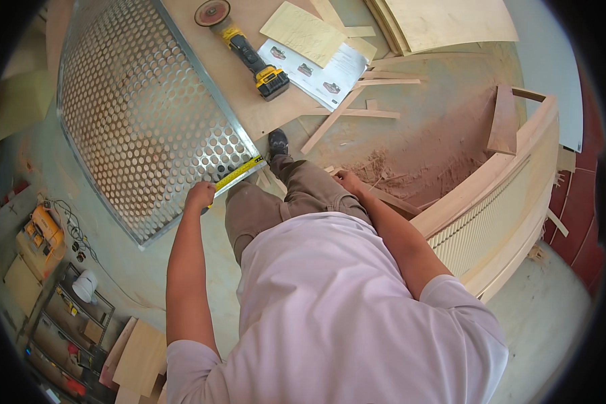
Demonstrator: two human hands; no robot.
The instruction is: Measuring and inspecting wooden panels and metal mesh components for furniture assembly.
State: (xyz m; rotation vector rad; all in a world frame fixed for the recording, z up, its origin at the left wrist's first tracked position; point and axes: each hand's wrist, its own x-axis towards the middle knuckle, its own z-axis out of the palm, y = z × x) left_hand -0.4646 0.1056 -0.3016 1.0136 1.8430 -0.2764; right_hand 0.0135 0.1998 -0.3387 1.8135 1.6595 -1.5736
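My left hand (200,195) is closed round a tape measure at the near edge of a perforated metal panel (148,81). The yellow tape blade (239,173) is drawn out along the panel's bright metal rim and reaches toward its corner by my foot. The panel is curved and full of round holes, framed with a plain metal strip. Beside my right thigh, my right hand (347,181) has curled fingers, close to the end of a curved wooden frame (481,182). Whether anything sits in those fingers is hidden.
An angle grinder (242,54) lies on a brown board beside printed sheets (316,71) and a thin wood piece. Wood strips (337,118) and reddish sawdust (411,168) cover the floor ahead. At left are a yellow tool case (44,232), a cable and a shelf rack with a white bucket (85,286).
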